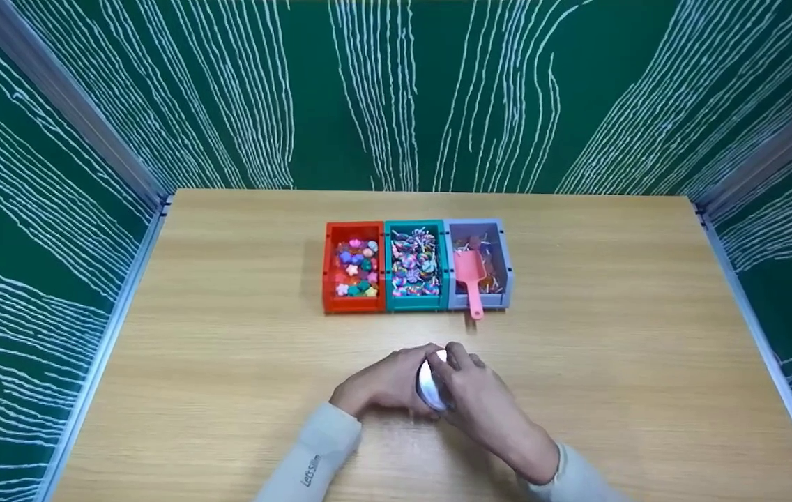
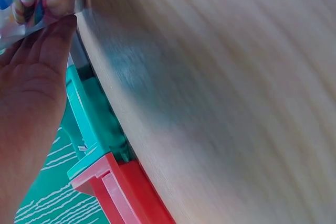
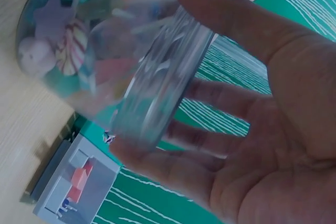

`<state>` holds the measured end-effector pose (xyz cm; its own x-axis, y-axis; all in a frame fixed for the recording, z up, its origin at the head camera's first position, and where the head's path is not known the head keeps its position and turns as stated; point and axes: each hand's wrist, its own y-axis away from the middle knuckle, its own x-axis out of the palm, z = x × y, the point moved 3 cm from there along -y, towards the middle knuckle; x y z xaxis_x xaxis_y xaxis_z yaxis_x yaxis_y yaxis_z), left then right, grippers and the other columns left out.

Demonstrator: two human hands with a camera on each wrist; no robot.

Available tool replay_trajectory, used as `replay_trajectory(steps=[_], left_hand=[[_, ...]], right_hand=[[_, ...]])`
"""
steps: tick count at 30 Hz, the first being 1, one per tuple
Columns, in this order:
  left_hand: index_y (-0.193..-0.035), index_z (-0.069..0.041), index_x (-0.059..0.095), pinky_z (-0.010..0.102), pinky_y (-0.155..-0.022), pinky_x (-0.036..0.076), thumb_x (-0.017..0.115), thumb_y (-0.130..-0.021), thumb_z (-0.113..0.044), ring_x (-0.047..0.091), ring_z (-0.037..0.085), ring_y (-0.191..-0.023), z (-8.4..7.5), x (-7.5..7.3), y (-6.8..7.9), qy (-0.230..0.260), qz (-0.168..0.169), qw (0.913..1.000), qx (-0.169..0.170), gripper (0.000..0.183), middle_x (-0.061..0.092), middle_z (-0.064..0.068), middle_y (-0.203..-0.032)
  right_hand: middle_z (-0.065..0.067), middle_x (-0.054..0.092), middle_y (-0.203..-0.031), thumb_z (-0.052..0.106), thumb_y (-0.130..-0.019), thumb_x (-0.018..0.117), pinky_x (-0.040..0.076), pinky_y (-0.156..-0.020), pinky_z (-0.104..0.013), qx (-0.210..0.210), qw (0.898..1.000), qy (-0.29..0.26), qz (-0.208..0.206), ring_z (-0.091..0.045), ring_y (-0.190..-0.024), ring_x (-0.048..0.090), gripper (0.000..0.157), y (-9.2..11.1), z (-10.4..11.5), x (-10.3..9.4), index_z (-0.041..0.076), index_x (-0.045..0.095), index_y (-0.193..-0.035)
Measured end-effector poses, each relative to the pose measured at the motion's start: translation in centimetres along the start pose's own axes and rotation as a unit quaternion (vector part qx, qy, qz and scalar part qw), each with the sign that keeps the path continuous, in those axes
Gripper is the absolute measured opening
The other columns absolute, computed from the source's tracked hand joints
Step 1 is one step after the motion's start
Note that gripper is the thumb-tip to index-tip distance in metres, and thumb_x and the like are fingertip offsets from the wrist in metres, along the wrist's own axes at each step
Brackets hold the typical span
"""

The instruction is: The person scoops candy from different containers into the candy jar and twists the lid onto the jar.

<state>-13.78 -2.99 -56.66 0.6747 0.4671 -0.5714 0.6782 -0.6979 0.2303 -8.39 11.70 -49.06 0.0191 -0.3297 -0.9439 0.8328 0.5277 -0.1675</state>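
A clear plastic jar (image 3: 79, 51) with star-shaped pieces, swirled candy charms and small sticks inside stands tilted between my hands, in front of the bins. My left hand (image 1: 396, 380) holds the jar's side; in the left wrist view its palm lies along the wall and the fingertips are partly hidden. At the jar's end is a clear, shiny round lid (image 3: 168, 72). Thumb and fingers of my right hand (image 1: 483, 397) grip the lid's rim from opposite sides. From the head view the lid (image 1: 431, 387) looks bright, partly covered by the right fingers.
Beyond the hands, three joined bins stand in a row: red (image 1: 327, 279) with small colourful shapes, teal (image 1: 415, 304) with swirled lollipop charms, lavender (image 1: 505, 279) with stick pieces. A pink scoop (image 1: 471, 275) lies in the lavender bin, its handle over the front edge. Green walls enclose the wooden table (image 1: 612, 314).
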Motion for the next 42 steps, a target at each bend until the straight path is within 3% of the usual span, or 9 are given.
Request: replay_trajectory(steps=[7,12,17,22,29,33,38,40,42], left_hand=[[-0.146,-0.018,0.053,0.03,-0.112,0.046,0.096,-0.076,-0.032,0.059,0.007,-0.118,0.1,0.1,0.1,-0.002,0.0,1.0,-0.002,0.083,0.064,-0.005,-0.134],[-0.148,-0.019,0.051,0.032,-0.115,0.044,0.094,-0.078,-0.031,0.058,0.009,-0.121,0.1,0.0,0.1,0.009,0.005,0.9998,-0.018,0.084,0.063,-0.006,-0.137],[-0.147,-0.019,0.051,0.033,-0.116,0.043,0.094,-0.078,-0.032,0.058,0.011,-0.122,0.0,-0.1,0.1,0.007,0.003,0.9997,-0.024,0.083,0.063,-0.006,-0.137],[-0.148,-0.02,0.051,0.035,-0.116,0.044,0.095,-0.077,-0.037,0.058,0.012,-0.123,0.1,0.0,0.2,-0.008,-0.001,0.9997,-0.024,0.085,0.063,-0.006,-0.138],[-0.149,-0.021,0.05,0.034,-0.115,0.045,0.094,-0.076,-0.031,0.058,0.01,-0.119,0.1,0.1,0.1,-0.005,0.003,0.9998,-0.016,0.086,0.063,-0.006,-0.137],[-0.151,-0.019,0.048,0.034,-0.115,0.045,0.095,-0.076,-0.036,0.058,0.011,-0.123,0.1,0.0,0.1,-0.013,0.002,0.9999,-0.011,0.09,0.063,-0.005,-0.139],[-0.155,-0.015,0.046,0.034,-0.115,0.044,0.096,-0.076,-0.037,0.058,0.012,-0.128,0.2,0.1,0.2,-0.005,-0.002,0.9999,-0.013,0.096,0.061,0.0,-0.145],[-0.154,-0.015,0.047,0.033,-0.115,0.045,0.096,-0.075,-0.036,0.058,0.012,-0.129,0.2,0.1,0.2,-0.004,-0.003,0.9999,-0.01,0.095,0.062,0.001,-0.144],[-0.152,-0.016,0.049,0.032,-0.114,0.045,0.096,-0.074,-0.034,0.059,0.011,-0.128,0.2,0.1,0.3,0.0,-0.005,1.0,-0.006,0.092,0.063,0.0,-0.141]], right_hand=[[-0.022,0.06,-0.119,0.016,-0.064,0.104,0.063,-0.068,-0.046,0.075,0.996,0.006,0.049,-0.034,-0.085,0.067,0.079,-0.1,0.6,0.4,0.002,0.067,-0.133],[-0.024,0.059,-0.115,0.017,-0.064,0.104,0.063,-0.063,-0.044,0.106,0.993,0.009,0.048,-0.033,-0.073,0.065,0.079,-0.1,0.9,0.5,0.002,0.065,-0.131],[-0.022,0.058,-0.103,0.024,-0.064,0.104,0.06,-0.054,-0.04,0.116,0.992,0.037,0.027,-0.03,-0.059,0.064,0.081,-0.3,1.3,0.4,-0.001,0.065,-0.13],[-0.023,0.057,-0.104,0.031,-0.068,0.101,0.059,-0.052,-0.04,0.118,0.991,0.055,0.033,-0.029,-0.058,0.063,0.082,-0.4,1.5,0.6,-0.002,0.064,-0.133],[-0.024,0.056,-0.115,0.042,-0.077,0.095,0.058,-0.055,-0.04,0.128,0.988,0.059,0.055,-0.03,-0.069,0.062,0.084,0.3,1.1,0.8,-0.001,0.059,-0.14],[-0.025,0.054,-0.119,0.047,-0.075,0.095,0.059,-0.057,-0.043,0.112,0.991,0.048,0.046,-0.034,-0.079,0.064,0.092,0.7,1.0,0.7,-0.001,0.054,-0.143],[-0.035,0.048,-0.142,0.044,-0.072,0.097,0.059,-0.09,-0.059,0.069,0.996,-0.006,0.054,-0.053,-0.115,0.063,0.105,1.4,0.6,-0.3,0.001,0.045,-0.152],[-0.037,0.045,-0.149,0.036,-0.074,0.097,0.053,-0.099,-0.066,0.052,0.996,-0.027,0.066,-0.06,-0.127,0.055,0.101,1.5,0.4,-0.9,0.004,0.046,-0.154],[-0.034,0.045,-0.152,0.026,-0.076,0.097,0.051,-0.1,-0.069,0.035,0.995,-0.041,0.082,-0.06,-0.132,0.051,0.092,1.3,0.2,-1.3,0.009,0.05,-0.154]])
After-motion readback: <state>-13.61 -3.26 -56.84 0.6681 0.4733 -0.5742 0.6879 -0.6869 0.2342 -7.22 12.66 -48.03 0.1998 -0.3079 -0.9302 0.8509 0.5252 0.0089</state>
